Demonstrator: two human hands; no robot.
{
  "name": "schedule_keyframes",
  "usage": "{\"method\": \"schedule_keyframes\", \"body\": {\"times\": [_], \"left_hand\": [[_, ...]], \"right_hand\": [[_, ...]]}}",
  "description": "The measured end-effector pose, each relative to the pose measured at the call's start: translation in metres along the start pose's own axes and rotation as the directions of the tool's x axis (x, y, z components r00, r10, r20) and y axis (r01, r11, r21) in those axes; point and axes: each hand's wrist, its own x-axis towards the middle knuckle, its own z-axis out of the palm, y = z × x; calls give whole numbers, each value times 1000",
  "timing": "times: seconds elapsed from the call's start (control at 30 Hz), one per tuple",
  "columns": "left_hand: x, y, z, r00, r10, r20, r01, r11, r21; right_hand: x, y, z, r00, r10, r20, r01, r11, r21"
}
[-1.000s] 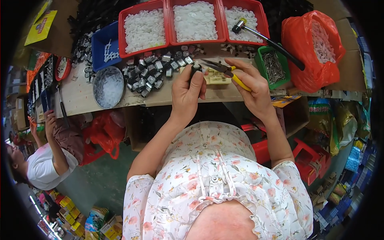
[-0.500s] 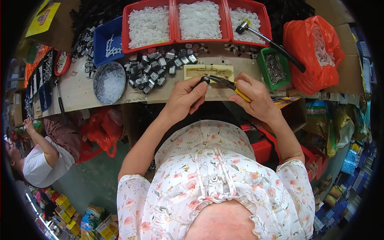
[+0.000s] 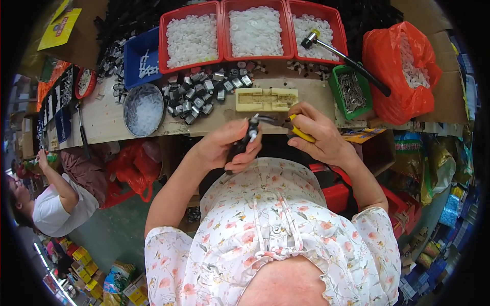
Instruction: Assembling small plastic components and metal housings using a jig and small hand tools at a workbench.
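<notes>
My left hand (image 3: 223, 144) is closed around a dark, elongated part (image 3: 240, 145) with small white bits at its upper end. My right hand (image 3: 322, 135) grips pliers with yellow handles (image 3: 304, 133). Their dark jaws reach left to the white tip of the dark part; whether they clamp it I cannot tell. Both hands are raised at the table's near edge. Just beyond them lies a cream-coloured block with recesses (image 3: 266, 100). My left fingers hide much of the dark part.
Red bins (image 3: 222, 30) of white plastic pieces stand at the back, a hammer (image 3: 352, 62) across the right one. Loose metal-and-black parts (image 3: 193, 97), a round metal bowl (image 3: 144, 111), a green tray of pins (image 3: 352, 92) and a red bag (image 3: 380, 66) surround the work spot. Another person sits far left.
My left hand has come down and slightly left and turned, so more of the dark part shows, with its white bits. The pliers have dropped a little toward me.
</notes>
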Motion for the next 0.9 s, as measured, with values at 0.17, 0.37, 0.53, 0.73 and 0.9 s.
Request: {"method": "schedule_keyframes", "body": {"times": [0.17, 0.37, 0.53, 0.73, 0.9], "left_hand": [[-77, 1, -19, 821, -22, -570, 494, 528, 691], [-115, 13, -14, 840, 191, -508, 526, -62, 848], [-59, 80, -1, 810, 483, -332, 416, -74, 906], [-1, 212, -88, 636, 726, 263, 406, -604, 686], [21, 319, -159, 573, 768, 284, 665, -639, 387]], "right_hand": [[0, 30, -5, 994, 59, -93, -75, 981, -178], [3, 62, 1, 970, 146, -195, -219, 875, -431], [1, 72, 5, 939, 264, -221, -342, 795, -502], [-1, 76, 8, 941, 232, -248, -328, 808, -490], [-4, 76, 9, 942, 198, -272, -312, 818, -483]]}}
